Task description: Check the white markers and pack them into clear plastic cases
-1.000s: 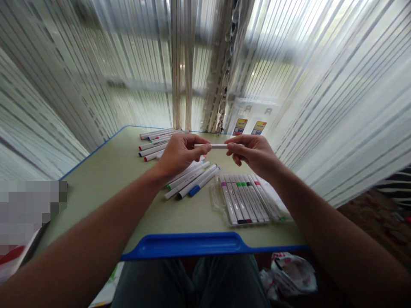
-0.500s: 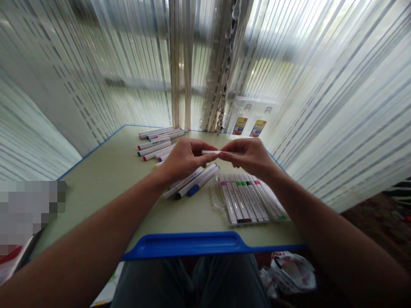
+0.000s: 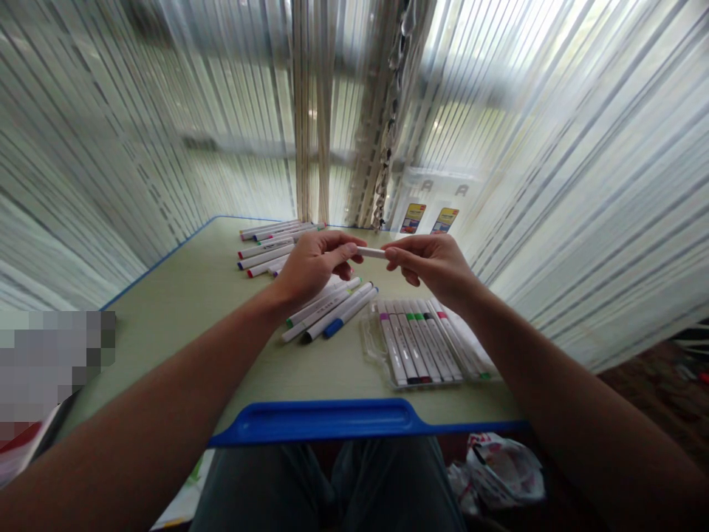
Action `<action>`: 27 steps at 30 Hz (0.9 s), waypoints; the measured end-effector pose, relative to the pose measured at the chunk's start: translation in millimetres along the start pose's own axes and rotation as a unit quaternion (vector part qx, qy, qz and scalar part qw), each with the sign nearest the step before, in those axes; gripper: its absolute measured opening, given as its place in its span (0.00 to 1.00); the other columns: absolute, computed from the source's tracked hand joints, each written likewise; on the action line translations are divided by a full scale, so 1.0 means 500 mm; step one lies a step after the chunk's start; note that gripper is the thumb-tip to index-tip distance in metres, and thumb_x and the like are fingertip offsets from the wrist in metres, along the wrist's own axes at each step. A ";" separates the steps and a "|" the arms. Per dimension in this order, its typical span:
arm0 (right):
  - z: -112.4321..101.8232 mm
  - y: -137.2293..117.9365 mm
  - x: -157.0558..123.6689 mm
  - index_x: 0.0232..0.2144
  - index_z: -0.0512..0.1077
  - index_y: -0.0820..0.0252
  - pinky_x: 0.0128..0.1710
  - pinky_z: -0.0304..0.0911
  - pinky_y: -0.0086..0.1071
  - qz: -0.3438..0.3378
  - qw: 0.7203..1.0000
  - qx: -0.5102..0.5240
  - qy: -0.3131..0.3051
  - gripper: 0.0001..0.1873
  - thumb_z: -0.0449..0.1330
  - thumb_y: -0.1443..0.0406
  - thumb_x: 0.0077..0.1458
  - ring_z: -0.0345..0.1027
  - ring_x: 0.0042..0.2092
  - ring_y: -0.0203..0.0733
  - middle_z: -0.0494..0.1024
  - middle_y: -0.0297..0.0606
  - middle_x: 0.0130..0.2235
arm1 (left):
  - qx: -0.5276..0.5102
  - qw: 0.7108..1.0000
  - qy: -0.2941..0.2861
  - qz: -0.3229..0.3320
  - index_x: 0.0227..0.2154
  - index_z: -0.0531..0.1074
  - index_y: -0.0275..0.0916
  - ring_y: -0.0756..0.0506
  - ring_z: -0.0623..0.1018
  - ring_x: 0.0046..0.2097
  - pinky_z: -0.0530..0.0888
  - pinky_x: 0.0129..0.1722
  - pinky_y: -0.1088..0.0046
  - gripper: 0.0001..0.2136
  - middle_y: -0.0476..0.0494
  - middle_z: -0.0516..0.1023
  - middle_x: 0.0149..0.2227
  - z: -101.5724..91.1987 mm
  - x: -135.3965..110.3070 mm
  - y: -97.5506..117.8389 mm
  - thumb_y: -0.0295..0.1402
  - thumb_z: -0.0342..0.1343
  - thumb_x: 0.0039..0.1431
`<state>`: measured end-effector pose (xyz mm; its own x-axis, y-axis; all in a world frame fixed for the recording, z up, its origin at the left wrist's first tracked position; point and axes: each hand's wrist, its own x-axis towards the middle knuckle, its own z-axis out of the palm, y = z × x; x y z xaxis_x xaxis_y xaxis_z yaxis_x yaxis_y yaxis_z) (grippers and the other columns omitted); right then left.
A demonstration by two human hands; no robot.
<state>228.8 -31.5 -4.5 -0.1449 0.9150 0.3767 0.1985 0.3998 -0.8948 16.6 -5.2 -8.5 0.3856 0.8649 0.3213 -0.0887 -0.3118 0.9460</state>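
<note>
A white marker (image 3: pixel 371 253) is held level above the table between my two hands. My left hand (image 3: pixel 321 266) pinches one end, and the fingers of my right hand (image 3: pixel 427 260) close on the other end; both marker tips are hidden. Below and left of my left hand lie several loose white markers (image 3: pixel 332 310) with coloured ends, one of them with a blue cap. More markers (image 3: pixel 269 255) are spread farther back, partly covered by that hand. Under my right hand and forearm sits a clear plastic case (image 3: pixel 372 347) with a row of markers in it.
The pale green table (image 3: pixel 166 295) has a blue edge and a blue pen trough (image 3: pixel 332 421) at the front. A clear case lid (image 3: pixel 440 188) with two labels stands at the back against string curtains (image 3: pixel 233 111). A plastic bag (image 3: pixel 509 473) lies below, right.
My hands have drawn slightly apart, so more of the white marker between them shows. My right fingers have shifted toward its right end. The markers on the table have not moved.
</note>
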 end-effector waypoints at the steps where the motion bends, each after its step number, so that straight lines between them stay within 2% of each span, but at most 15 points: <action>1: -0.001 0.001 0.001 0.34 0.82 0.63 0.15 0.49 0.26 0.004 1.000 0.016 0.000 0.12 0.69 0.59 0.52 0.56 0.18 0.27 0.79 0.36 0.25 | -0.021 1.000 0.007 -0.006 0.38 0.79 0.30 0.52 0.74 0.24 0.72 0.27 0.75 0.08 0.43 0.79 0.29 -0.002 0.002 -0.001 0.28 0.59 0.58; 7: -0.005 0.002 0.003 0.35 0.82 0.62 0.15 0.50 0.25 0.021 0.995 0.102 0.002 0.10 0.68 0.60 0.54 0.58 0.18 0.26 0.79 0.36 0.27 | -0.079 0.996 0.037 -0.019 0.36 0.79 0.30 0.52 0.74 0.23 0.70 0.25 0.76 0.07 0.43 0.78 0.27 -0.010 0.009 -0.001 0.25 0.56 0.58; 18: -0.004 -0.016 0.006 0.33 0.81 0.63 0.14 0.51 0.25 0.047 0.984 0.172 0.031 0.11 0.69 0.60 0.50 0.60 0.17 0.27 0.80 0.37 0.26 | -0.114 0.991 0.059 -0.021 0.37 0.77 0.30 0.52 0.74 0.23 0.70 0.25 0.76 0.08 0.43 0.78 0.27 -0.009 0.008 0.009 0.24 0.52 0.61; 22: -0.008 -0.013 0.012 0.31 0.80 0.62 0.13 0.50 0.26 0.058 0.982 0.172 0.058 0.11 0.69 0.60 0.50 0.59 0.16 0.27 0.79 0.36 0.25 | -0.120 0.992 0.042 -0.011 0.38 0.78 0.31 0.53 0.74 0.23 0.71 0.25 0.76 0.08 0.42 0.80 0.29 -0.008 0.005 0.013 0.25 0.54 0.61; 27: -0.016 -0.009 0.018 0.30 0.79 0.61 0.14 0.51 0.27 0.073 0.980 0.159 0.096 0.10 0.68 0.59 0.51 0.57 0.17 0.27 0.78 0.35 0.25 | -0.094 0.995 0.026 0.008 0.38 0.81 0.32 0.53 0.73 0.24 0.70 0.26 0.76 0.08 0.42 0.81 0.30 -0.010 0.002 0.013 0.28 0.61 0.56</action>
<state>234.5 -24.7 4.7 0.0534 0.9670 0.2490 -0.1137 0.2536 -0.9606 11.9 -4.7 -1.8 0.3350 0.8809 0.3345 -0.2669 -0.2517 0.9303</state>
